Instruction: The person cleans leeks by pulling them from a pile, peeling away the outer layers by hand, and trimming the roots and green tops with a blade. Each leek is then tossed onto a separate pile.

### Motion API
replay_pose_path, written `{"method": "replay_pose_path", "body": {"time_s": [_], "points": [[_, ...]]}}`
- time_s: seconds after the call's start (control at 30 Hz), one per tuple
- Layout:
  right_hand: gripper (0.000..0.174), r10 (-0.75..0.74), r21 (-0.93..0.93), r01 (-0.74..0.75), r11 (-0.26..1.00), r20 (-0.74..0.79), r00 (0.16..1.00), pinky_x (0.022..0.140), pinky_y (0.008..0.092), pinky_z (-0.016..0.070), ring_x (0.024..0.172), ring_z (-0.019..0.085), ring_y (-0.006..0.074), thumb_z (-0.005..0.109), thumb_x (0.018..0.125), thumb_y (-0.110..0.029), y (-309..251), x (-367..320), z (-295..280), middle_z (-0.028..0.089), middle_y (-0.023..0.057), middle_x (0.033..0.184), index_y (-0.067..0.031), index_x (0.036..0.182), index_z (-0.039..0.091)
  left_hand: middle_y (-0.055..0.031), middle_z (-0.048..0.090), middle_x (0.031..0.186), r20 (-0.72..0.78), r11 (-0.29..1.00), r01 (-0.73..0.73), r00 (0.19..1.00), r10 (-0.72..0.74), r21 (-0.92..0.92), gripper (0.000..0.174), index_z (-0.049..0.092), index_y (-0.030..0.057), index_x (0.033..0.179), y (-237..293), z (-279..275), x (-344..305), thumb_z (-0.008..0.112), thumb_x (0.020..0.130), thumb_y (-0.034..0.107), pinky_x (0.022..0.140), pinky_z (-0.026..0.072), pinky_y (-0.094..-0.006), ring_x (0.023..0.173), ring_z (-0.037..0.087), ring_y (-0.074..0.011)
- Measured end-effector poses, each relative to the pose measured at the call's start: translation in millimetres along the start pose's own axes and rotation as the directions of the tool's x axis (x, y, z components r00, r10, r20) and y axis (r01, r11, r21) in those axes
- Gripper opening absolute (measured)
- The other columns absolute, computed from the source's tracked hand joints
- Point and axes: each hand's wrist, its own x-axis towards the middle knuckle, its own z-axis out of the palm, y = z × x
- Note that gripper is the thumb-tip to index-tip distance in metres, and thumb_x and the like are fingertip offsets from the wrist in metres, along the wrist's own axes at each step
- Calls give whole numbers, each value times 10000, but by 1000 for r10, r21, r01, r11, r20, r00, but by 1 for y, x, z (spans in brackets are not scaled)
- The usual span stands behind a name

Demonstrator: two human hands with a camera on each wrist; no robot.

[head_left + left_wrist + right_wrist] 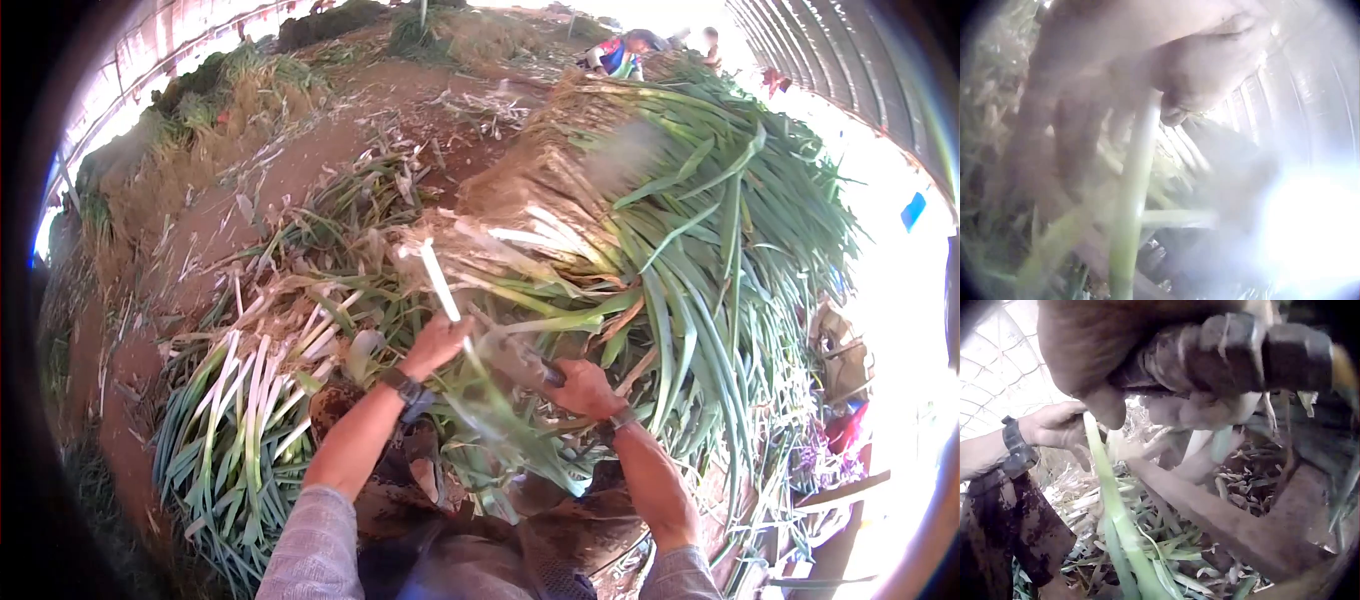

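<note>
Holding a single leek (440, 282) by its pale stalk, our left grip (437, 345) has its fingers curled round it out in front of us, white end pointing up and away and green part running down below the grip. Our right grip (588, 388) is clenched round a dark, wrapped handle (1216, 353), just to the right of that leek; the part beyond the handle is too blurred in the head view for us to name. We have a band on each wrist and grey sleeves (315, 545).

To our right lies a big leek heap (715, 230), its roots towards the middle and its long green leaves spilling outward. On our left, a smaller leek bunch (250, 420) rests with its white stalks uppermost and its leaves hanging down. Loose trimmings (375, 190) litter the brown ground (290, 160) ahead of us. Beyond the big heap we see another person (620, 58), bent low, under the ribbed roof (835, 65).
</note>
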Motion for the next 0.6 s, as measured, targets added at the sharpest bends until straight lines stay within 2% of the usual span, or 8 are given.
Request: {"method": "replay_pose_path", "body": {"time_s": [0.07, 0.13, 0.17, 0.3, 0.4, 0.47, 0.53, 0.6], "points": [[480, 24, 11, -24, 1000, 2, 1000, 819, 445, 527, 892, 673, 370, 710, 775, -434, -7, -9, -13, 695, 198, 941, -115, 1132, 681, -4, 563, 603, -159, 996, 22, 987, -35, -81, 495, 616, 93, 804, -19, -22, 22, 512, 936, 558, 474, 454, -281, 513, 565, -134], [479, 82, 59, -81, 995, -9, 997, 816, 433, 528, 892, 677, 360, 708, 776, -439, -5, -17, -21, 697, 195, 942, -110, 1125, 686, -40, 611, 644, -418, 824, -70, 884, -211, -563, 392, 605, 90, 867, 48, -63, 18, 557, 938, 473, 480, 535, -319, 502, 598, -157], [479, 134, 105, -132, 986, -9, 991, 813, 422, 529, 891, 682, 349, 706, 778, -443, -2, -21, -25, 699, 192, 943, -106, 1117, 691, -31, 597, 623, -455, 805, -199, 885, -97, -559, 296, 596, 89, 883, 69, -98, 12, 592, 939, 380, 480, 565, -318, 488, 597, -149], [411, 39, 215, 8, 977, -214, 976, 735, 427, 517, 807, 668, 370, 728, 761, -374, 35, -28, -14, 686, 205, 844, -23, 973, 695, 71, 435, 539, -778, 918, -380, 609, 153, -117, 461, 569, 94, 842, 120, -247, -3, 624, 890, 550, 308, 373, -223, 391, 408, -28], [428, 240, 137, -230, 964, -63, 969, 781, 412, 528, 865, 688, 342, 722, 765, -394, 38, -31, -28, 700, 198, 900, -45, 1014, 714, 57, 417, 553, -865, 980, -30, 464, 190, 199, 494, 518, 126, 766, 170, -322, -33, 591, 879, 601, 302, 351, -196, 387, 376, -51], [397, 315, 188, -307, 933, -16, 949, 738, 404, 523, 828, 696, 329, 723, 769, -364, 42, -32, -37, 696, 208, 839, -9, 949, 713, 10, 412, 569, -849, 924, 127, 456, 268, 360, 473, 506, 92, 767, 175, -359, -53, 540, 949, 527, 383, 391, -290, 434, 403, -110], [394, 342, 243, -330, 912, -6, 940, 694, 390, 515, 774, 696, 305, 714, 780, -366, 38, -36, -64, 688, 208, 789, 11, 893, 706, -98, 537, 630, -644, 611, 277, 549, 533, 742, 431, 552, 24, 859, 127, -429, -61, 541, 976, 438, 499, 445, -410, 520, 520, -246], [399, 416, 174, -431, 885, 119, 902, 669, 391, 509, 723, 685, 285, 706, 798, -372, 43, -39, -95, 683, 200, 769, 17, 889, 695, -156, 588, 710, -620, 497, 396, 639, 455, 772, 402, 569, -3, 908, 89, -445, -70, 551, 973, 393, 555, 457, -448, 602, 566, -318]]}}
